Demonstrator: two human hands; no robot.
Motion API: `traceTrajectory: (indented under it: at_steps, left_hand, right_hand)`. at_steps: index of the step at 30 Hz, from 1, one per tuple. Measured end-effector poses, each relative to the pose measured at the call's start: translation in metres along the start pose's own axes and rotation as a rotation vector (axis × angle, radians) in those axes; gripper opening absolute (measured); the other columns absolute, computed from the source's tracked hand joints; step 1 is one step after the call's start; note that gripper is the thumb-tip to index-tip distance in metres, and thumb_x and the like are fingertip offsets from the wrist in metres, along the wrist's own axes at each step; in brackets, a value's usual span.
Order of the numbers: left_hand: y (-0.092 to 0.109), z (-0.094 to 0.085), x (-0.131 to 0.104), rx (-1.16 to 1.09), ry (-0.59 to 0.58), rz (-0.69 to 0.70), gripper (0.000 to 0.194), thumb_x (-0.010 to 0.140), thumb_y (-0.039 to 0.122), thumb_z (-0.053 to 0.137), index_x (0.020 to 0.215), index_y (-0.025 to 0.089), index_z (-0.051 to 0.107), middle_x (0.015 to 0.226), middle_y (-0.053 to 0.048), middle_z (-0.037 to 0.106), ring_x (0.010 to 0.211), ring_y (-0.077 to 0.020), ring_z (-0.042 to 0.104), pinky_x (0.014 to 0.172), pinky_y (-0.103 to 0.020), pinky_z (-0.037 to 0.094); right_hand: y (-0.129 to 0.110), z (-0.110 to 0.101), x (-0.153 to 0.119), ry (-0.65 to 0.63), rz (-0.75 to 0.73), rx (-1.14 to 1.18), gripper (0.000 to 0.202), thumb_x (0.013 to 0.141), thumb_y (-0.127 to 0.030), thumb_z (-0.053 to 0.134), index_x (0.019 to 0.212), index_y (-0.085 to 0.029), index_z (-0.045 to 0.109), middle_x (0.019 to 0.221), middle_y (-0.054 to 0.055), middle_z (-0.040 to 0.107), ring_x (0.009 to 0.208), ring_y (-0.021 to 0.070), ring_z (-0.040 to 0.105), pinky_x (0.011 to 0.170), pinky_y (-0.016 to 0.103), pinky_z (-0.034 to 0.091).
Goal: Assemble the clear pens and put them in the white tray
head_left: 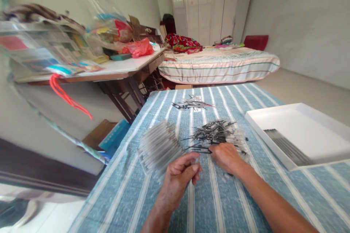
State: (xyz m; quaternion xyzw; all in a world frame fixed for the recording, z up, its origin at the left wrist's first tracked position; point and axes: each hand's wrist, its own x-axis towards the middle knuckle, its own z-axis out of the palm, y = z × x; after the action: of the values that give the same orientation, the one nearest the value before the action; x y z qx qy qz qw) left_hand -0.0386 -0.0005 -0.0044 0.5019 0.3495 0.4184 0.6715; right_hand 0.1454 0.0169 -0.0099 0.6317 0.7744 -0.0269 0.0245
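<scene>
My left hand (182, 173) is closed in a pinch above the striped cloth. A thin translucent tube, partly hidden, seems to be between its fingers. To its left lies a wide stack of translucent pen barrels (160, 145), side by side. My right hand (225, 157) is at the near edge of a loose heap of thin black pen parts (213, 131). Its thumb and fingers are closed at slim black pieces; the palm hides what exactly they grip. Pale, clear pieces (239, 138) lie at the right of that heap.
A white tray (322, 127) at right holds a row of grey pens (290, 147). Farther back on the striped cloth (128, 189) lies a small pile of black parts (191, 105). A cluttered desk (117, 74) stands left; a bed (218, 65) is beyond.
</scene>
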Motion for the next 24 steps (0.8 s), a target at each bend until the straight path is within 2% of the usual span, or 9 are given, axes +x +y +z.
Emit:
traceTrajectory:
  at_steps: [7, 13, 18, 24]
  left_hand:
    - [0.000, -0.001, 0.001, 0.037, 0.003, -0.023, 0.025, 0.074, 0.023, 0.063, 0.098, 0.017, 0.062, 0.066, -0.001, 0.061, 0.052, -0.0086, 0.050, 0.046, -0.020, 0.039]
    - [0.000, -0.001, 0.001, 0.078, 0.015, -0.056, 0.026, 0.074, 0.023, 0.063, 0.098, 0.015, 0.062, 0.066, -0.001, 0.061, 0.051, -0.0086, 0.050, 0.046, -0.020, 0.039]
    - [0.001, 0.001, 0.000, 0.086, 0.007, -0.057, 0.026, 0.073, 0.021, 0.062, 0.098, 0.013, 0.062, 0.064, -0.001, 0.061, 0.050, -0.0084, 0.049, 0.045, -0.021, 0.038]
    - [0.000, 0.001, 0.000, 0.108, -0.007, -0.072, 0.026, 0.073, 0.021, 0.061, 0.098, 0.013, 0.062, 0.064, -0.001, 0.061, 0.050, -0.0086, 0.048, 0.046, -0.021, 0.038]
  right_hand:
    - [0.006, 0.003, -0.001, 0.011, -0.023, 0.023, 0.027, 0.087, -0.023, 0.036, 0.091, -0.018, 0.062, 0.078, 0.010, 0.070, 0.076, 0.0236, 0.066, 0.060, 0.025, 0.038]
    - [0.003, 0.006, 0.001, 0.005, -0.011, 0.017, 0.025, 0.083, -0.015, 0.039, 0.084, -0.016, 0.064, 0.076, 0.012, 0.070, 0.075, 0.0254, 0.066, 0.060, 0.027, 0.039]
    - [0.004, 0.006, 0.003, 0.019, 0.016, 0.037, 0.021, 0.081, -0.019, 0.043, 0.085, -0.014, 0.063, 0.077, 0.014, 0.069, 0.074, 0.0264, 0.066, 0.058, 0.028, 0.039]
    - [0.012, 0.004, -0.002, 0.053, -0.056, 0.135, 0.019, 0.081, -0.020, 0.044, 0.086, -0.017, 0.061, 0.072, 0.007, 0.068, 0.071, 0.0211, 0.065, 0.060, 0.026, 0.038]
